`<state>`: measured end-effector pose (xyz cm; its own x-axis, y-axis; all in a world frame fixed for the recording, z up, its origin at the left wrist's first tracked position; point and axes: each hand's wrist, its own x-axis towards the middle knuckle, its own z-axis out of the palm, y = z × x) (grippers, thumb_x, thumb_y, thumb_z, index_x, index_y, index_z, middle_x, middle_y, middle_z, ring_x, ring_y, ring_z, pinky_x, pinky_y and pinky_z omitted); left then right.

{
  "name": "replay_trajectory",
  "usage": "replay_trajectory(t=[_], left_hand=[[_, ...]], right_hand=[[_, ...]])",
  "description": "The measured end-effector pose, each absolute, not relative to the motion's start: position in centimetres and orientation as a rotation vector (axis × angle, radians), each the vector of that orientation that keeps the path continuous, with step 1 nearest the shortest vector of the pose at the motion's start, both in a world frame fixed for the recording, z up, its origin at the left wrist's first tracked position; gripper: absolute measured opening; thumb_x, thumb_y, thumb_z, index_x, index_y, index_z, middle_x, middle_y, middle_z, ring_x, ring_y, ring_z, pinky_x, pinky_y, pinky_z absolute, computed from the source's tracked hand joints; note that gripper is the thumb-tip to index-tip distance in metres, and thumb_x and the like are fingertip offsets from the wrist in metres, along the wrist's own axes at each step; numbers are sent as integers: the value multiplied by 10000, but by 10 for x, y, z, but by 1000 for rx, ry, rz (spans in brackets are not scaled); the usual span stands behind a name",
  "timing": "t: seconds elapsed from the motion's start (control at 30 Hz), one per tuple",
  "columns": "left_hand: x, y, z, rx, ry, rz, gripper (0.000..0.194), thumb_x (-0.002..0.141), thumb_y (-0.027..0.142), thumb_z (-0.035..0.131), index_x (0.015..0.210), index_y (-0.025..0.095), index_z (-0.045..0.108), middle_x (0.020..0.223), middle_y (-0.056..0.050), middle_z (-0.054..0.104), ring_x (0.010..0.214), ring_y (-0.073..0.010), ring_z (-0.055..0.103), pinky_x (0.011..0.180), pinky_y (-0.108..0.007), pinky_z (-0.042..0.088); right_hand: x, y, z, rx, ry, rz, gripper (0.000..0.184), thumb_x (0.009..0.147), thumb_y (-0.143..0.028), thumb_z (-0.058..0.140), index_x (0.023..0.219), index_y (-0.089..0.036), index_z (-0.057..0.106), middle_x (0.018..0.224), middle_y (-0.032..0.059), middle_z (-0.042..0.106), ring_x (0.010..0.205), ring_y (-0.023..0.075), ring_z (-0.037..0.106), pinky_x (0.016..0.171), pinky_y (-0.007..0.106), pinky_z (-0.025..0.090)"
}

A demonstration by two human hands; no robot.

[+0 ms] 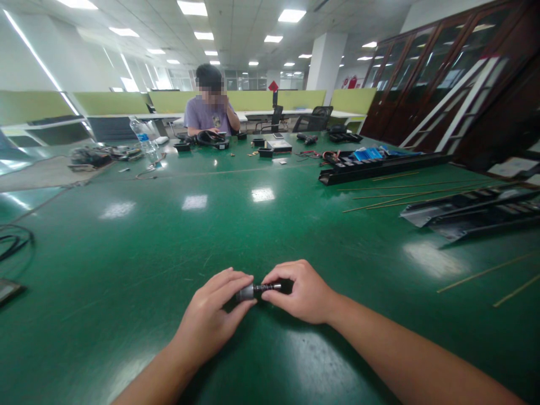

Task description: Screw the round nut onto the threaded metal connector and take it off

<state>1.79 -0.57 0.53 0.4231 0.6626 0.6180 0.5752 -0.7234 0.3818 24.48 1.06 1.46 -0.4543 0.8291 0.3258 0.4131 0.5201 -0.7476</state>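
Left hand [215,312] grips the grey cylinder [246,292]. Right hand [301,292] pinches the adjoining spring-wound shaft [268,287]. Both parts lie crosswise above the green counter [169,242].

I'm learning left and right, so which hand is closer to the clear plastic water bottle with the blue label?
Left. The bottle stands far across the glossy green table, off to the left. The left hand is nearer that side; the right hand is farther right.
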Motion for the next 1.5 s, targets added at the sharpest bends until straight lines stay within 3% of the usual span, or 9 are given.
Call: replay_trajectory(t=[1.0, 1.5], left_hand=[[12, -4, 4, 2555, 1164, 1169, 301, 862, 259, 696, 1160, 246, 665, 1098, -38, 708, 1021, -178, 681, 1019, -352, 537], [9, -3, 3, 2524, 1187, 1148, 321, 851, 240, 708, 1168, 252, 659, 1112, -25, 695, 1032, -153, 665, 979, -278, 541]], right_hand=[[247, 12, 14, -1025, -2055, 748, 70, 787, -224, 730, 846, -193, 754, 769, 8, 740, 701, 149, 678, 686, 247, 476], [248, 13, 15, -1034, -2048, 753, 71, 792, -215, 717, 851, -190, 747, 774, 11, 738, 703, 151, 676, 701, 255, 486]])
